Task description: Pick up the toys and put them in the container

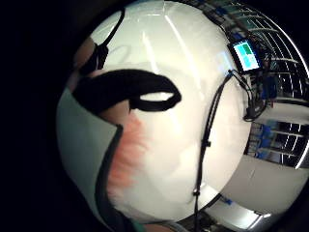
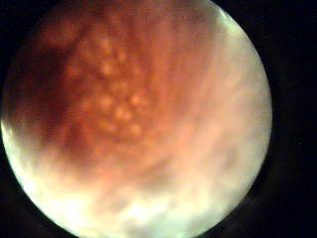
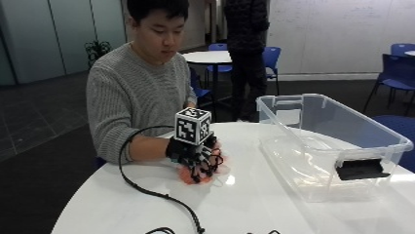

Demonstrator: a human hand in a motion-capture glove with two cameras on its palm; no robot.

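My gloved right hand (image 3: 198, 156) sits at centre-left of the outside view, fingers curled down round an orange-red toy (image 3: 195, 176) that lies directly beneath my palm on the white worktop (image 3: 259, 209); the thumb-side palm view is filled with its bumpy orange surface. The clear plastic container (image 3: 330, 141) stands well apart at the right of the frame, so I judge the carry goes rightward and over its near rim.

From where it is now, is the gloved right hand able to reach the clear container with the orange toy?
Probably yes. The right hand grips the orange toy on the white table; the container stands open beside it, with nothing between.
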